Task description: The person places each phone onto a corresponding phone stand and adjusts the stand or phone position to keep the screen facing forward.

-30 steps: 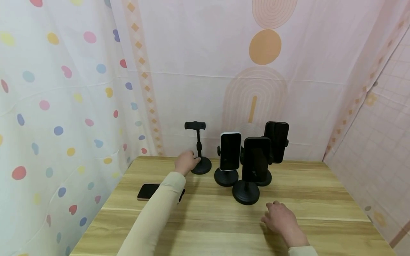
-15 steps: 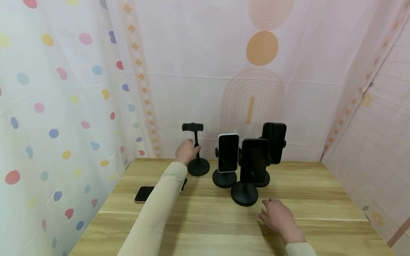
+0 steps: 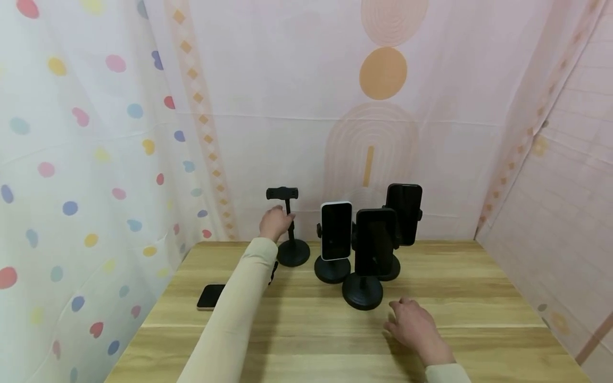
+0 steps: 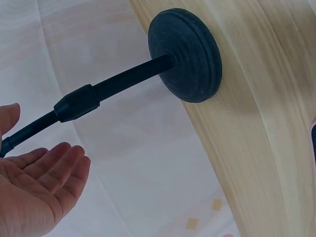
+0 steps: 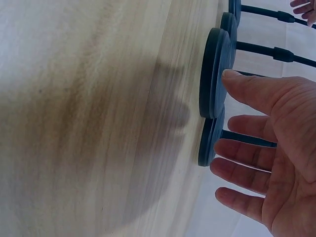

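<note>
A black phone stand with no phone in it [image 3: 293, 253] stands at the table's back left. My left hand [image 3: 274, 222] is at the upper part of its pole, below the clamp. In the left wrist view the pole passes between my thumb and loosely extended fingers [image 4: 69, 173]; the hand does not grip it. My right hand [image 3: 414, 327] hovers over the table at front right, fingers relaxed, holding nothing. Nearest to it is a stand with a black phone [image 3: 375, 242]. Beside that stand are a white-edged phone [image 3: 336, 231] and another black phone [image 3: 404, 213], each on a stand.
A phone [image 3: 210, 297] lies flat on the wooden table [image 3: 306, 340] at the left, partly behind my left forearm. A small black item [image 3: 273, 272] shows just past that sleeve, mostly hidden. Patterned curtains [image 3: 268, 154] hang behind the table and along both sides.
My left hand has risen from beside the bare stand's base to the upper pole. The right hand has barely moved. The head view has shifted slightly.
</note>
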`<action>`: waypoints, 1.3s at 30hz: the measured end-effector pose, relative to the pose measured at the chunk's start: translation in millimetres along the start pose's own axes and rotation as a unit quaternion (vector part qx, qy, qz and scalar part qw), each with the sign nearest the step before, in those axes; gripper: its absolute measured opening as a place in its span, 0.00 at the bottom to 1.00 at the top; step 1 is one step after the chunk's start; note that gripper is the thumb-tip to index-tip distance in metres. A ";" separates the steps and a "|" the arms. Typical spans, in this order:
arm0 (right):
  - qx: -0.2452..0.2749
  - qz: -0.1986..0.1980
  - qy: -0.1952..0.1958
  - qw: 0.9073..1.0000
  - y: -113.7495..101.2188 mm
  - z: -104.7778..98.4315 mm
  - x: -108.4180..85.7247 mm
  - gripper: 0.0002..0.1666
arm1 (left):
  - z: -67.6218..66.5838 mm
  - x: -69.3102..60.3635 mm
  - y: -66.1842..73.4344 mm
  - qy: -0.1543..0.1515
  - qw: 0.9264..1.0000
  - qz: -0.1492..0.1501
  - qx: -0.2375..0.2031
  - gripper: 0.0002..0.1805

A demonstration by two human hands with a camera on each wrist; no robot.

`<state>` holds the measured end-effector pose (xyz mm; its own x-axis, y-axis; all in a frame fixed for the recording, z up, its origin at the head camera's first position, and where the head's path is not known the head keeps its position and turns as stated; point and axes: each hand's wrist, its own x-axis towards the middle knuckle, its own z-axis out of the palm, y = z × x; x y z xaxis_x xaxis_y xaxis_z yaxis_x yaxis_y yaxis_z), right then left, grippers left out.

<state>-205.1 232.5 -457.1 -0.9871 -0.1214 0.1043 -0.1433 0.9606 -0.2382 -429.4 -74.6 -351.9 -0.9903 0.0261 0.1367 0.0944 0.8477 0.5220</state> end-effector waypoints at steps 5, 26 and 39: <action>-0.005 -0.007 0.012 1.000 -2.4 0.4 0.3 0.28 | -2.1 3.4 -1.2 0.004 1.000 0.012 -0.015 0.29; 0.005 -0.019 0.024 1.000 -14.4 2.6 5.5 0.29 | 4.5 -1.9 -14.8 0.151 0.988 0.044 -0.009 0.12; 0.016 -0.017 -0.001 1.000 -22.8 3.3 3.5 0.29 | -3.3 -31.3 -23.1 0.159 0.982 0.080 -0.067 0.11</action>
<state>-205.6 209.3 -454.5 -0.9819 -0.1538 0.1108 -0.1783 0.9475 -0.2653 -400.3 -96.8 -365.4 -0.8814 -0.0316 0.4714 0.2800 0.7687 0.5751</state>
